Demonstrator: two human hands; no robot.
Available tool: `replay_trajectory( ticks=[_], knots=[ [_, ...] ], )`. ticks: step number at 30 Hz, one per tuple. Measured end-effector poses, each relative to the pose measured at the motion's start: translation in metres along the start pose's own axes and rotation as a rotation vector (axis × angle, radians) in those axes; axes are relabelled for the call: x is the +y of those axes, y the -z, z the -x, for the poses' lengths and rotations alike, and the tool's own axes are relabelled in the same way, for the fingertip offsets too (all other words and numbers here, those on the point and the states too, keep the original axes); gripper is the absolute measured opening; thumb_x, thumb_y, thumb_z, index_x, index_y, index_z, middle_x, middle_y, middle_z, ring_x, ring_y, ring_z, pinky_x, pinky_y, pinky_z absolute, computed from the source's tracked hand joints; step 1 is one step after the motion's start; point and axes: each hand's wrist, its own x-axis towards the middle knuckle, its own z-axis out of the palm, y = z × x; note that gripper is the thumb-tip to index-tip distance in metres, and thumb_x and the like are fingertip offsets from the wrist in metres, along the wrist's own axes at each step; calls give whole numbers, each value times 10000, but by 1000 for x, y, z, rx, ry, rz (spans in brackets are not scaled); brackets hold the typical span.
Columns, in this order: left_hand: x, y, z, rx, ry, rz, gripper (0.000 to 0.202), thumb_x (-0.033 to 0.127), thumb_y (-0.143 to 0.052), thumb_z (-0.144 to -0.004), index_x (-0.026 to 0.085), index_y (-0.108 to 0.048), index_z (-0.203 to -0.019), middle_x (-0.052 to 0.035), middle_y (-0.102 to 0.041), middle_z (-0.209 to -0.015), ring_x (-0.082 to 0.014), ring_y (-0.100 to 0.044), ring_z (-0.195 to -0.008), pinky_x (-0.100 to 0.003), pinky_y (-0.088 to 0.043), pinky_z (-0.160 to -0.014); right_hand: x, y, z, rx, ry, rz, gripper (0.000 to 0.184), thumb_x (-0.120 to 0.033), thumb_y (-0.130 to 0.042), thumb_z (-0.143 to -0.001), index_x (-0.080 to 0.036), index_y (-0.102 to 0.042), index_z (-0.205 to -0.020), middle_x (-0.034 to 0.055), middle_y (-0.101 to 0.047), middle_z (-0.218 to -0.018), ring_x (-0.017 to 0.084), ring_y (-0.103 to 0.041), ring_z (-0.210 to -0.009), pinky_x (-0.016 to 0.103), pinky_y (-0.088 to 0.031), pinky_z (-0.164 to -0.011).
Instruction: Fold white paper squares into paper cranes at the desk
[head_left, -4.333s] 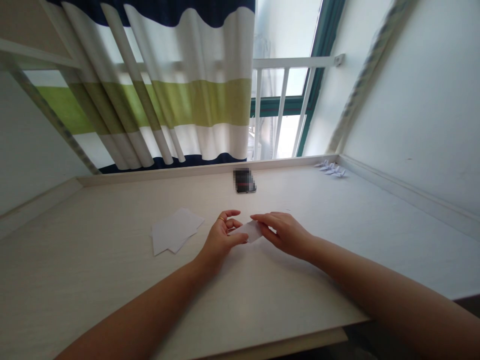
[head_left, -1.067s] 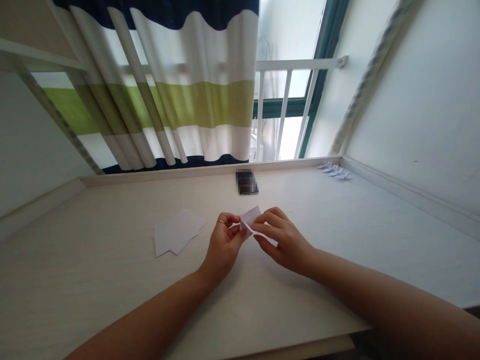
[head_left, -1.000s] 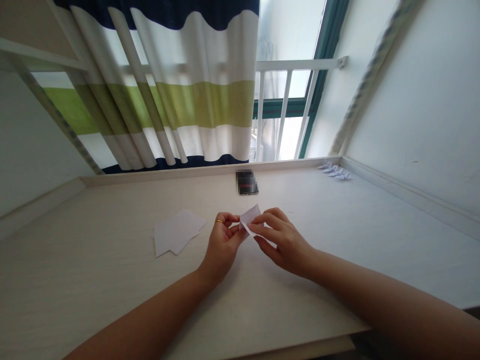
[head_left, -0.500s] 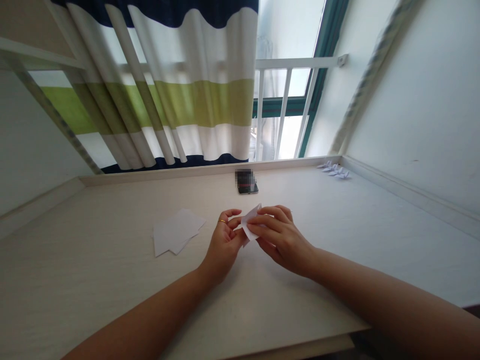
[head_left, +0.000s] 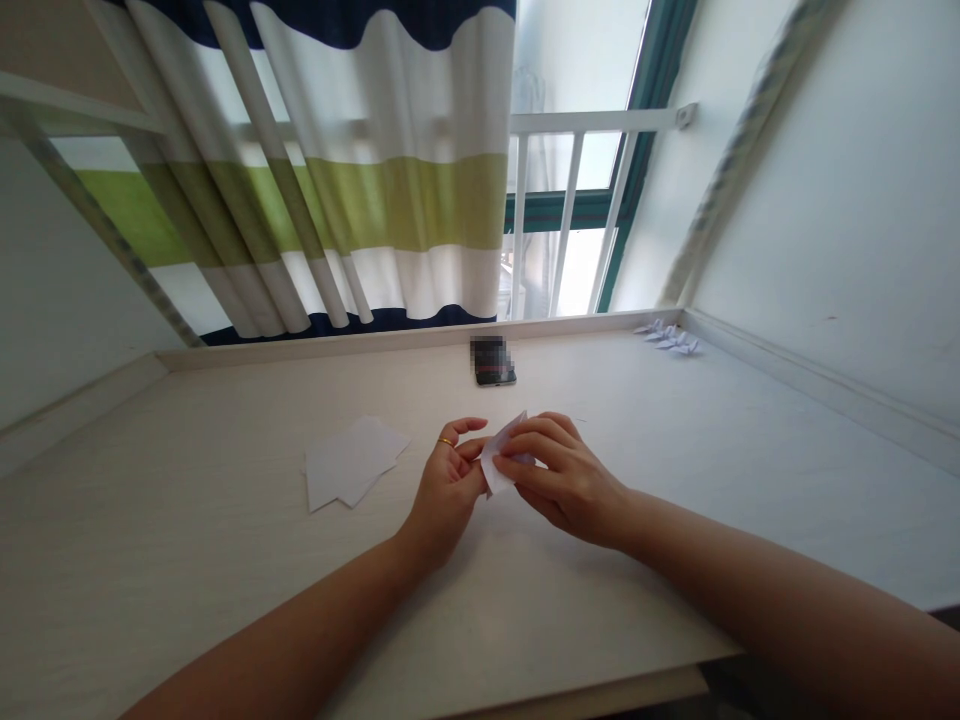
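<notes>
Between my hands, just above the table, is a small folded piece of white paper (head_left: 496,466). My left hand (head_left: 452,487), with a gold ring on one finger, pinches the paper's left side between thumb and fingers. From the right, my right hand (head_left: 566,478) grips it, with its fingers lying over the upper face. Those fingers hide part of the folds. Left of my hands, several loose white paper sheets (head_left: 349,465) lie overlapped on the table.
The pale wooden table (head_left: 225,600) has a raised edge at the back. A dark phone (head_left: 495,363), partly pixelated, lies beyond my hands. Several small folded paper pieces (head_left: 667,338) sit in the far right corner. Behind are a striped curtain (head_left: 405,200) and a white railing (head_left: 592,122).
My right fingers have shifted slightly on the folded paper, and its visible face has tilted and curved a little. Both hands keep their hold. The loose sheets and phone have not moved.
</notes>
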Motion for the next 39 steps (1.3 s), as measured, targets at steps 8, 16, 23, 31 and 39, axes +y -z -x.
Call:
replay_trajectory(
  ticks=[8,16,23,31,39],
  knots=[
    [2,-2,0,43,53,24,396,187,-638,-645,206,-409,-967,13,-645,-767,-40,-446,-465,-194,-353,-526,1,1,1,-37,12,38,173,-137,-453,-813,-201,-558,-934,69,-623,-921,171,-520,-962,397,-371,-846],
    [1,-1,-1,31,52,19,375,169,-626,-650,205,-418,-959,20,-642,-769,-41,-459,-490,-201,-368,-560,1,1,2,-28,28,51,158,-136,-477,-801,-176,-571,-922,72,-642,-901,178,-527,-949,392,-373,-848],
    [-2,-1,-2,74,33,11,351,144,-610,-656,201,-426,-949,18,-640,-756,-60,-499,-545,-189,-354,-537,2,-2,3,-41,23,46,153,-133,-488,-800,-176,-572,-919,47,-659,-898,174,-522,-963,396,-358,-865],
    [7,0,-2,100,81,238,322,132,-583,-685,177,-432,-965,8,-620,-687,-77,-539,-589,-177,-381,-537,2,1,3,-57,24,54,173,-145,-484,-808,-177,-573,-953,47,-638,-1013,180,-502,-1019,397,-340,-894],
    [7,2,-3,83,106,296,227,204,-612,-705,160,-542,-917,-1,-608,-724,-60,-549,-611,-158,-411,-566,3,3,1,-37,17,52,166,-153,-498,-800,-174,-583,-941,58,-644,-970,173,-525,-968,389,-352,-880]
  ],
)
